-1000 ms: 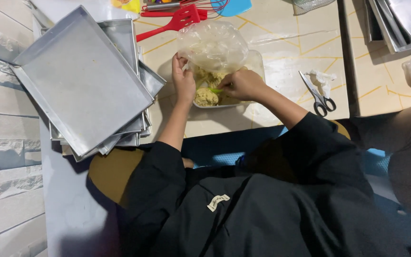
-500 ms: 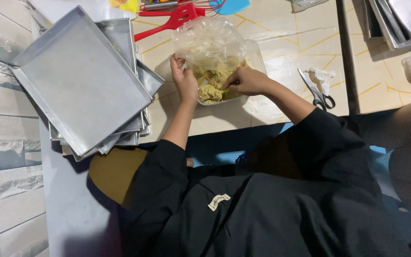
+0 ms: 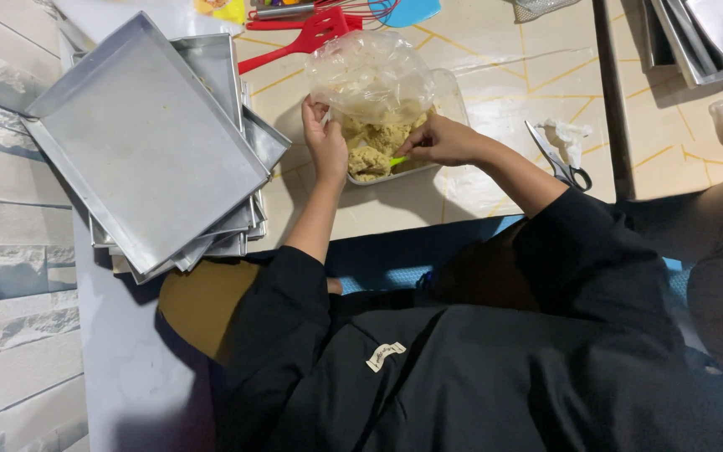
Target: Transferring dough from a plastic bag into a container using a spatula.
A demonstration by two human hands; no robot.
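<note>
- Head view, my hands: my left hand (image 3: 325,144) curls around the near-left side of the clear plastic bag (image 3: 371,77), its grip closed on the film at the rim of the tray, holding the bag steady
- My right hand (image 3: 443,141) comes in from the right with its grip pinched narrow on a small green tool (image 3: 398,160), whose tip is pressed into the yellow dough (image 3: 371,151); how much of the tool lies under my fingers I cannot tell
- Head view, the dough: it sits in a lumpy mass at the bottom of the bag, which rests in a shallow clear tray (image 3: 452,90) on the tiled worktop (image 3: 495,75), right in front of me and between my two hands
- I judge the step in hand to be scooping or cutting a portion out of the mass; the next move calls for keeping the left grip firm on the film so the bag does not drag, and levering the tool up cleanly so the piece comes away whole
- Head view, around me: a stack of grey metal baking trays (image 3: 148,142) lies just left of my left hand, tilted across one another
- A red spatula (image 3: 303,38) lies beyond the bag, and scissors (image 3: 558,159) lie to the right of my right forearm, apart from it
</note>
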